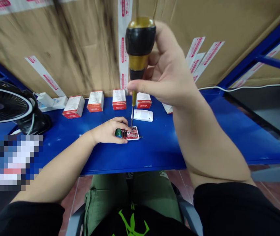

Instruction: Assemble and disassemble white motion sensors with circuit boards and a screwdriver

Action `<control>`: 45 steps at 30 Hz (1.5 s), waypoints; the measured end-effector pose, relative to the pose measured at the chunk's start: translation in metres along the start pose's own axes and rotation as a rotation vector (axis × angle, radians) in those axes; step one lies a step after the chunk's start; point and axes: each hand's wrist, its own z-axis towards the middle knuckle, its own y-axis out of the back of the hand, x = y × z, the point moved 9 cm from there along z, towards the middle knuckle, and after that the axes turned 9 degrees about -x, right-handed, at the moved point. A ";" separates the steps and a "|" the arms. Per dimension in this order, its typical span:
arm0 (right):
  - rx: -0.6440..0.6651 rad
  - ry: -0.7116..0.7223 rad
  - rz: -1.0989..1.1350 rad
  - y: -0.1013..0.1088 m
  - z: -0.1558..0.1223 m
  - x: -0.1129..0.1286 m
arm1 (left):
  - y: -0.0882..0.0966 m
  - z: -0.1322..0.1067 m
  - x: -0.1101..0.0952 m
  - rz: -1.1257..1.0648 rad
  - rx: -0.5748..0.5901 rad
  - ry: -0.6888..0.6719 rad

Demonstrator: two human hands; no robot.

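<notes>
My right hand (163, 68) is closed round a screwdriver (140, 42) with a thick black and gold handle, held upright. The thin shaft points down, and its tip meets or nearly meets a red circuit board (134, 133) in a white housing on the blue table. My left hand (111, 131) grips the left part of that board from above, thumb on the near side and fingers on the far side. A green part shows beside the palm. Just behind lies a white plastic cover (143, 115).
Several red and white boxes (95, 101) stand along the back of the blue table (135, 157), before a cardboard wall (93, 49). A black fan (9, 105) and a white power strip (56, 103) are at the left. A blurred-out item (17, 160) sits near the left edge.
</notes>
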 end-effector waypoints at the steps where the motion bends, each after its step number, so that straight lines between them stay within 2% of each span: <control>1: -0.053 0.030 0.004 0.002 0.004 -0.004 | 0.000 0.000 0.000 -0.001 0.001 0.002; 3: -0.151 0.082 0.019 0.004 0.010 -0.016 | 0.000 0.000 0.000 -0.001 0.003 0.012; 5: -0.167 0.071 0.091 -0.001 0.012 -0.033 | 0.000 0.000 0.001 0.000 0.003 0.024; 9: -0.044 -0.066 0.299 -0.021 0.008 -0.053 | -0.001 -0.001 0.003 -0.011 0.001 0.025; 12: 0.029 -0.186 0.361 -0.030 0.002 -0.052 | 0.000 -0.001 0.003 -0.022 -0.009 0.010; 16: 0.046 -0.240 0.407 -0.037 -0.001 -0.048 | 0.001 -0.001 0.002 -0.030 -0.011 -0.003; 22: 0.060 -0.093 0.449 -0.044 -0.005 -0.050 | 0.001 -0.001 -0.002 -0.019 -0.007 -0.007; 29: -0.114 -0.019 0.400 -0.036 -0.011 -0.055 | 0.001 -0.002 0.000 -0.029 -0.023 -0.022; 33: -0.040 -0.024 0.484 -0.040 -0.010 -0.044 | 0.002 -0.002 0.002 -0.031 -0.034 -0.036; 37: -0.007 -0.072 0.460 -0.040 -0.005 -0.050 | 0.002 -0.002 0.006 -0.028 -0.026 -0.009; 40: 0.051 -0.034 0.464 -0.040 -0.003 -0.052 | 0.003 -0.003 0.006 -0.024 -0.017 0.000; 45: 0.122 0.003 0.318 -0.032 -0.003 -0.050 | 0.003 -0.004 0.004 0.010 0.004 -0.001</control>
